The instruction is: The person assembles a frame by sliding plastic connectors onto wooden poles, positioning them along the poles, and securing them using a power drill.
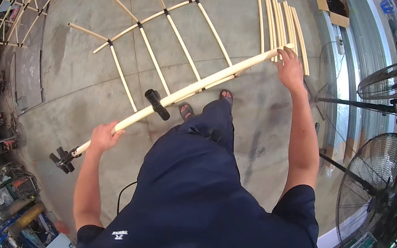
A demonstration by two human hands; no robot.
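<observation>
I hold a long cream pipe (205, 83) slantwise in front of my body, its right end farther away. Near its lower left end, my left hand (104, 136) is closed around it. My right hand (290, 70) grips the pipe close to the far right end, fingers bent over it. A black pipe joint (157, 104) sits on the pipe between my hands, nearer the left one. Another black joint (63, 159) is at the lower left end. Below the pipe, a frame of cream pipes (161, 65) with black joints stands on the floor, some pipes pointing up.
Several loose cream pipes (280, 27) lie side by side at the far right. A taller pipe rack (24, 5) stands far left. Two black fans (375, 180) are on the right, near metal sheets (358, 61) and a cardboard box (334, 6). Machinery (15, 182) lines the left.
</observation>
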